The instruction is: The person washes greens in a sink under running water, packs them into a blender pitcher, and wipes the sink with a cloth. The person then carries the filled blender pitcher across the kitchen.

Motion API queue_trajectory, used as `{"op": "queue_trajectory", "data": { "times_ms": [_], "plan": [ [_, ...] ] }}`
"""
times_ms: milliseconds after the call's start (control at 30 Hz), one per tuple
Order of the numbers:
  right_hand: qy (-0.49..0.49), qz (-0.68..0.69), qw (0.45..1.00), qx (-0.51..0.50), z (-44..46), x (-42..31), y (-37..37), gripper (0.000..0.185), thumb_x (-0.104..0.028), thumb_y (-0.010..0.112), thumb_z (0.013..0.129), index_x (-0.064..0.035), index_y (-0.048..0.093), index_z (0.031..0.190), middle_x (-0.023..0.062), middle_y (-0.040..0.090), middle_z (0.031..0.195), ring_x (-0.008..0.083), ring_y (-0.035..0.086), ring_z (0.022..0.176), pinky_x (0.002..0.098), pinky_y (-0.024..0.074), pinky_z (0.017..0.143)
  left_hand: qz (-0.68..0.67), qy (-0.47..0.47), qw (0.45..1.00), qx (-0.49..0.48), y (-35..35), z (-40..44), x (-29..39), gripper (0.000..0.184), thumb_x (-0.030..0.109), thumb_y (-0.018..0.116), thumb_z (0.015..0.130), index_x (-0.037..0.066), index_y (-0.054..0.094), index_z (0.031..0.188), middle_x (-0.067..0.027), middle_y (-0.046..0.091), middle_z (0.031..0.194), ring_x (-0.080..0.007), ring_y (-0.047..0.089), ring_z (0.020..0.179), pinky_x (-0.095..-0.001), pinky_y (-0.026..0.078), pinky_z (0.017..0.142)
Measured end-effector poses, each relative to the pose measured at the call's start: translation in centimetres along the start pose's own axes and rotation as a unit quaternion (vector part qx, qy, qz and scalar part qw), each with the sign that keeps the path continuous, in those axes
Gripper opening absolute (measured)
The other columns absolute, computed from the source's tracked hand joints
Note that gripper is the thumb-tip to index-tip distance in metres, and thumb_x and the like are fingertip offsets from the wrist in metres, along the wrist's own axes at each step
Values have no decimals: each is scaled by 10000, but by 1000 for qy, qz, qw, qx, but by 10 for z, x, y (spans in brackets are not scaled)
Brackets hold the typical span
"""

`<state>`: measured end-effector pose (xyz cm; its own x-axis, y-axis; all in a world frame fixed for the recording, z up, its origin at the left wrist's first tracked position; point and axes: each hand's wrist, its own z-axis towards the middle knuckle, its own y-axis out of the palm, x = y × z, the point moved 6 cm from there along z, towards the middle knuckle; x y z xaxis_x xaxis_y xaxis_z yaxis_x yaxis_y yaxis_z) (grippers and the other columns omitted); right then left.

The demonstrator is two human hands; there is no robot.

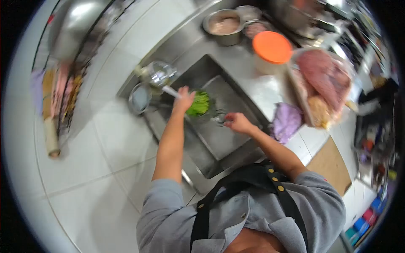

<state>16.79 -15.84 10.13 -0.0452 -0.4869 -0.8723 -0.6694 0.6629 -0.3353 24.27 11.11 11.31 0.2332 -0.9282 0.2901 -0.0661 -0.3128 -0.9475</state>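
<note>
My left hand point(184, 101) is over the left side of the steel sink point(223, 141), closed at the edge of a bunch of bright green leafy vegetables point(199, 104). Beside its fingers is the white end of the tap point(170, 90). My right hand point(238, 122) hovers above the basin with its fingers curled in. By its fingertips is a small shiny round shape point(219, 117), blurred; whether the hand touches it I cannot tell. Blur also hides how the left fingers hold the greens.
Behind the sink stand metal bowls point(224, 26) and an orange-lidded tub point(272, 47). To the right are a tray of raw meat point(322, 78), a purple cloth point(287, 121) and a brown board point(331, 165). A round metal-rimmed container point(140, 98) is beside the tap.
</note>
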Motion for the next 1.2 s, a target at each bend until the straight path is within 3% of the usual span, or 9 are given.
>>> {"op": "queue_trajectory", "data": {
  "times_ms": [200, 300, 567, 733, 800, 867, 900, 1067, 1200],
  "plan": [
    [-87, -116, 950, 277, -111, 37, -69, 296, -99, 635, 646, 1, 619, 924, 182, 606, 993, 350, 558, 989, 413, 463, 869, 74, 14, 990, 119, 68, -39, 35, 575, 406, 532, 893, 140, 378, 1378, -242, 202, 1459, -391, 187, 1356, -565, 224, 1062],
    [-112, -171, 916, 345, -141, 54, -87, 223, -39, 619, 629, 6, 572, 843, 179, 537, 1080, 363, 468, 1102, 419, 440, 903, 117, -58, 990, 53, 98, -29, 11, 534, 455, 345, 958, 341, 183, 1454, -36, 59, 1544, -394, 143, 1380, -746, 261, 901],
    [-187, -212, 887, 366, -159, 69, -89, 225, 11, 610, 583, 35, 558, 801, 211, 492, 1157, 377, 430, 1181, 420, 411, 965, 74, 48, 996, -17, 111, -23, -9, 405, 337, 427, 943, 129, 527, 1276, -224, 288, 1444, -488, 485, 1121, -510, 439, 913],
    [-181, -196, 894, 361, -156, 74, -88, 249, 9, 607, 578, 41, 560, 820, 218, 481, 1203, 385, 418, 1209, 428, 410, 976, 134, 73, 988, -18, 130, -12, -21, 364, 284, 413, 949, 85, 556, 1219, -241, 316, 1420, -498, 407, 1187, -540, 357, 981],
    [-183, -188, 897, 355, -156, 76, -86, 256, 3, 611, 579, 39, 562, 828, 221, 479, 1212, 389, 414, 1214, 425, 409, 983, 219, 83, 958, -165, 138, -7, -31, 375, 286, 415, 949, 79, 540, 1236, -259, 357, 1386, -504, 359, 1217, -538, 322, 1002],
    [-167, -189, 910, 329, -155, 84, -83, 272, -50, 622, 603, 31, 568, 857, 229, 478, 1220, 402, 402, 1228, 432, 389, 1006, 114, 175, 955, -211, 129, -4, -23, 402, 314, 471, 927, 79, 534, 1246, -236, 451, 1319, -471, 379, 1215, -518, 342, 987],
    [-132, -172, 925, 312, -151, 101, -76, 305, -122, 627, 633, 20, 580, 900, 236, 479, 1224, 405, 382, 1250, 432, 360, 1034, -5, 77, 990, -121, 108, -10, -16, 457, 360, 534, 893, 93, 525, 1265, -191, 528, 1247, -434, 424, 1190, -487, 358, 984],
    [-125, -218, 905, 343, -149, 111, -73, 279, -56, 620, 615, -2, 616, 888, 201, 479, 1292, 376, 386, 1272, 457, 343, 1046, 183, 53, 979, -68, 36, 0, 5, 530, 483, 667, 757, -27, 651, 897, -211, 644, 957, -365, 608, 907, -452, 474, 769],
    [-151, -183, 900, 365, -147, 61, -98, 231, 55, 583, 603, 15, 613, 829, 192, 536, 1192, 375, 472, 1181, 437, 433, 958, 49, -61, 942, -325, 52, 5, -3, 503, 468, 698, 761, 24, 619, 536, -88, 580, 492, -213, 573, 450, -363, 469, 515]
  ]
}}
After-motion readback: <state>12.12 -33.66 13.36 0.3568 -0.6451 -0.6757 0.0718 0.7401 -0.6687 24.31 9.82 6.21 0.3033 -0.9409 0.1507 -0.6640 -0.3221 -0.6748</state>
